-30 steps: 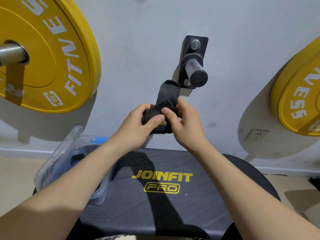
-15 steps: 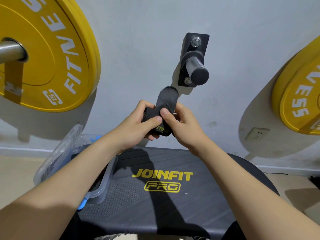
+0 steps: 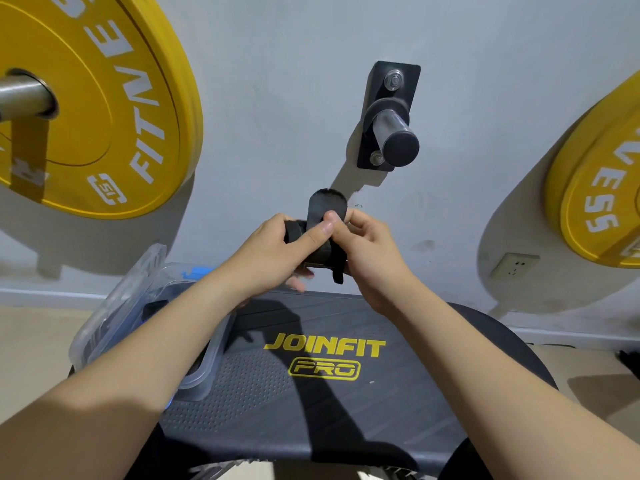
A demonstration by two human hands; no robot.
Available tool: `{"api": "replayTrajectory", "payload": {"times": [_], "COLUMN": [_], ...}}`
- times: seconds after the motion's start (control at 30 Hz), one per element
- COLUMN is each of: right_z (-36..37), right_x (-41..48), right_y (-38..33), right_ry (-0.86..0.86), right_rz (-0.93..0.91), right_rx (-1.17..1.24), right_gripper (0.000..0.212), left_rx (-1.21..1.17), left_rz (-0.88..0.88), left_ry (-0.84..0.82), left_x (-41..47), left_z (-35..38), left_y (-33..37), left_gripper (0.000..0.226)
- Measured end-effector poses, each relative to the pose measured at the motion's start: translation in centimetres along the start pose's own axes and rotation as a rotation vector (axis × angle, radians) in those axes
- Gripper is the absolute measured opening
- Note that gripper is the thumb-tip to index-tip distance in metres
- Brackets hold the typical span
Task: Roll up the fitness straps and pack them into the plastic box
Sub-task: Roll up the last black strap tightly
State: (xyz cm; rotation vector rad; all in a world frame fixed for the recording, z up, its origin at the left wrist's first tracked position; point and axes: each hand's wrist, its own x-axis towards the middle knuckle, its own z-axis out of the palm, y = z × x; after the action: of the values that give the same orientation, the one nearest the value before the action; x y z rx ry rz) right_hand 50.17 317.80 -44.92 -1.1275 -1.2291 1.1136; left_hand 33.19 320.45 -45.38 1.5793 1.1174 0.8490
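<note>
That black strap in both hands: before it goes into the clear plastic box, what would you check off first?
1. Both hands hold the black fabric strap: ok, left hand and right hand pinch it.
2. Strap fully rolled: not ok, a rounded end stands up loose.
3. Roll tight: cannot tell, fingers cover it.
4. Clear plastic box open: ok, lid tipped back.
5. Room inside the box: cannot tell, left forearm hides it.
6. Box steady on the dark step platform: ok.
</note>
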Motion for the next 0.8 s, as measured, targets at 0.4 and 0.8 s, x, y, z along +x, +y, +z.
{"api": "replayTrajectory", "payload": {"times": [0.4, 0.8], "right_z": [-0.9, -0.2], "right_x": [0.2, 0.5], "right_y": [0.4, -0.7], "right_ry": [0.042, 0.035], "right_rz": [-0.070, -0.171], "right_rx": [-0.024, -0.090], "right_gripper": [0.007, 0.028], "left_rx": [0.151, 0.047], "left_rz": [0.261, 0.198], "left_ry": [0.094, 0.148], "left_x": [-0.8, -0.5], "left_z": [-0.3, -0.4], "left_y": [0.4, -0.4], "left_gripper": [0.038, 0.051]}}
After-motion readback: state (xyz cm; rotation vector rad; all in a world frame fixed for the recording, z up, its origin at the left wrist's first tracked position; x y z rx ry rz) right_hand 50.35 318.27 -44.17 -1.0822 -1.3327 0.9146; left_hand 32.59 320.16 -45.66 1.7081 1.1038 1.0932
